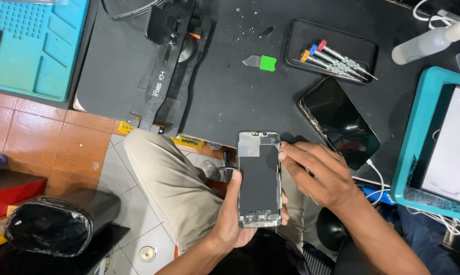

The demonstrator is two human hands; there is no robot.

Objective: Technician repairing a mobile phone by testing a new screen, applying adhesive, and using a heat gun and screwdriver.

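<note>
Left hand [232, 216] cradles flat metal-edged phone frame [259, 178], right hand [316, 173] pinching

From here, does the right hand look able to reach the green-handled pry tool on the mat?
Probably yes. The right hand is at the phone screen panel's top corner, and the black mat between it and the pry tool is bare.

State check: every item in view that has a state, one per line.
opened phone: back side up, internals exposed, held above the lap
left hand: gripping the opened phone's lower end
right hand: fingertips pinched at the opened phone's top right corner
second phone: flat on the mat, screen dark, cable at its lower end
screwdrivers: lying in the black tray
green-handled pry tool: lying loose on the mat
spray bottle: on its side
</note>
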